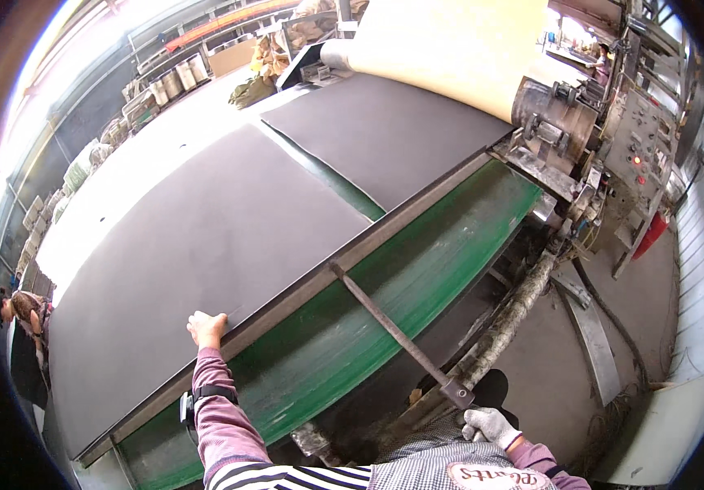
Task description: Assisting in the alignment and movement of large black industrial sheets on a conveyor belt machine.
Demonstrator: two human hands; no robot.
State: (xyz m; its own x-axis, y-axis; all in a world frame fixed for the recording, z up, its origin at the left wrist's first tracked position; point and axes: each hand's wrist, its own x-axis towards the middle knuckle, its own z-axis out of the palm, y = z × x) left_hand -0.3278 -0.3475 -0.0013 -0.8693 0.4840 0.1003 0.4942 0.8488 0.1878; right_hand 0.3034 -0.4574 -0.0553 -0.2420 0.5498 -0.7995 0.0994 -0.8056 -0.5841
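Observation:
A large dark grey sheet (197, 220) lies flat on a belt table, its near edge along a metal rail. My bare left hand (207, 330) rests on that sheet close to the rail, thumb apart from the fingers, holding nothing I can see. Down by my waist, my right hand (489, 427) wears a white glove, with its fingers curled in; whatever may be inside them is hidden. Just beyond this glove is the block end of a metal rod (401, 335), which runs out to the rail. Past a gap lies a second dark sheet (385, 135).
A green belt (311, 359) hangs below the rail (287, 306). Beyond the second sheet stands a wide cream roll (450, 53), with a control panel (639, 139) to its right. A co-worker (32, 327) bends at the far left. A wrapped pipe (507, 327) runs at the right.

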